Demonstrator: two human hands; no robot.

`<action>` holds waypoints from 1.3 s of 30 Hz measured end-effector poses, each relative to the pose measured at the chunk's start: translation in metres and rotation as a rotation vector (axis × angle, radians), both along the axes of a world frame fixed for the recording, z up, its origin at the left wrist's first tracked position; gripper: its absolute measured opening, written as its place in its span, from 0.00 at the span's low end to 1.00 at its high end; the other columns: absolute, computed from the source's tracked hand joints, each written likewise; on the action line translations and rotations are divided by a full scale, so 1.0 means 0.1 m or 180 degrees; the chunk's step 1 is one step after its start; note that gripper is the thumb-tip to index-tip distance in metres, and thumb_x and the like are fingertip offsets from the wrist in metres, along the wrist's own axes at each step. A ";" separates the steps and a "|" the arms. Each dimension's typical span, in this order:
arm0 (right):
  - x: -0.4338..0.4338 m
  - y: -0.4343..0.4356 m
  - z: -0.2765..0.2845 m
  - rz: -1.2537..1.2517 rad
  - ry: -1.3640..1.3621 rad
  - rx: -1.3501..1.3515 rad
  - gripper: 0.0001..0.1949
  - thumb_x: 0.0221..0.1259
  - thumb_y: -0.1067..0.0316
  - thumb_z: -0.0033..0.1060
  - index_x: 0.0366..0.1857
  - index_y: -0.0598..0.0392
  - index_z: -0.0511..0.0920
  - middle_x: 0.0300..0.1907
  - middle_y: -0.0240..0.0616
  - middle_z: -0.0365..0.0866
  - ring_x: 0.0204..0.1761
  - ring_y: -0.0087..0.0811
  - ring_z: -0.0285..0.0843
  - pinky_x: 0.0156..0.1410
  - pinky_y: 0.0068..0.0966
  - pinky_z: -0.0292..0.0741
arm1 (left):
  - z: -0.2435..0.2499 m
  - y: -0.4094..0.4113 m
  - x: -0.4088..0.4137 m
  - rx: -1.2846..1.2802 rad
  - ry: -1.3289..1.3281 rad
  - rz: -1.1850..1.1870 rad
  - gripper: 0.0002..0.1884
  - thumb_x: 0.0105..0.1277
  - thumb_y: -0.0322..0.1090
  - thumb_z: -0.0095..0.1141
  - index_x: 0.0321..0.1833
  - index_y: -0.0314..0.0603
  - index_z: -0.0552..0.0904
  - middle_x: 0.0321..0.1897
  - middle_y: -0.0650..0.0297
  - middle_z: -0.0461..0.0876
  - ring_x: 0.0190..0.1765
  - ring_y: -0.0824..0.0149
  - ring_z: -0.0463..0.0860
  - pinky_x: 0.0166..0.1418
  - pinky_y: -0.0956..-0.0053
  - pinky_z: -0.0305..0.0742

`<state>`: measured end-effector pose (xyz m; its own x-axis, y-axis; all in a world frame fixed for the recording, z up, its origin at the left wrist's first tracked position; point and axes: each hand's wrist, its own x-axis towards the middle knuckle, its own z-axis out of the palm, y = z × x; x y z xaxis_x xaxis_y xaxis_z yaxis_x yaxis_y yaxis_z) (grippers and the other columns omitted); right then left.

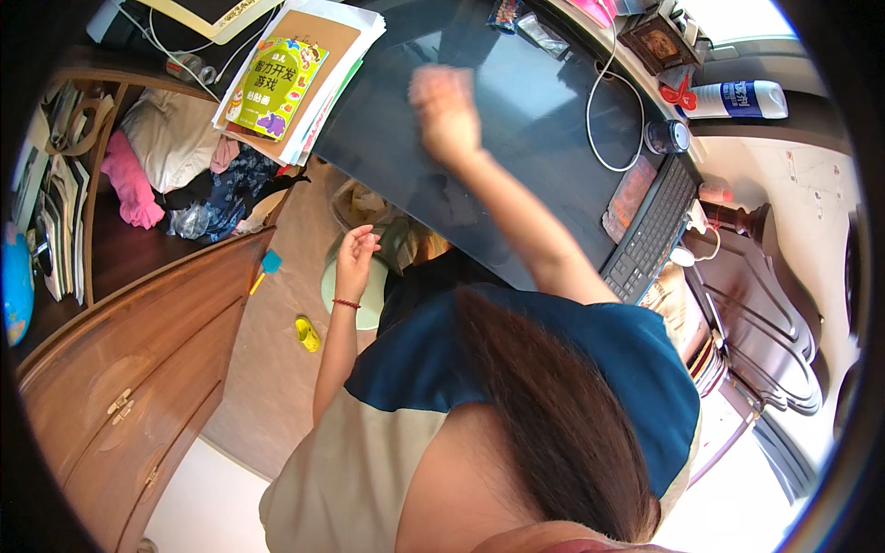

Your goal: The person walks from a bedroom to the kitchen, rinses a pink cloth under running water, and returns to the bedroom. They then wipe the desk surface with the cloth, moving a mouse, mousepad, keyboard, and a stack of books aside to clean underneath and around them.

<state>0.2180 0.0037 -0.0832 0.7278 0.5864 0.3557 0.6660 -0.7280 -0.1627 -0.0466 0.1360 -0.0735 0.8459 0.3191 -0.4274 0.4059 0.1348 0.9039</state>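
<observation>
My right hand point(446, 114) is stretched out over the dark, glossy desktop point(387, 131). Motion blurs its fingers, so I cannot tell whether anything is under or in them. Lower and to the left, my left hand point(355, 259) hangs off the desk's edge with loosely bent fingers and nothing visible in them. A red bead bracelet point(346, 303) circles that wrist. Beneath the left hand is a pale green round container point(371, 304), partly hidden by the arm. A plastic bag point(349, 207) sits just beyond it.
A yellow-green sticker book point(276, 86) tops a paper stack point(346, 41) on the desk's left. Along the right lie a keyboard point(653, 228), a white cable point(589, 117) and a dark jar point(667, 137). A wooden cabinet point(152, 366) borders the floor, where a yellow clog point(307, 334) lies.
</observation>
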 end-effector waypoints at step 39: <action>-1.40 0.74 0.23 0.1338 0.3397 0.2044 0.21 0.45 0.86 0.46 0.46 0.59 0.76 0.48 0.50 0.77 0.52 0.45 0.74 0.58 0.30 0.71 | -0.26 0.57 -0.51 0.0631 0.0027 0.1268 0.14 0.69 0.37 0.47 0.49 0.33 0.75 0.38 0.60 0.80 0.39 0.71 0.78 0.46 0.79 0.73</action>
<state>0.0780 0.0775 -0.0598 0.6272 0.7785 0.0214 0.1504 -0.0941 -0.9841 -0.0973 0.1925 -0.0996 0.6370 0.6959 -0.3316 0.3650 0.1066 0.9249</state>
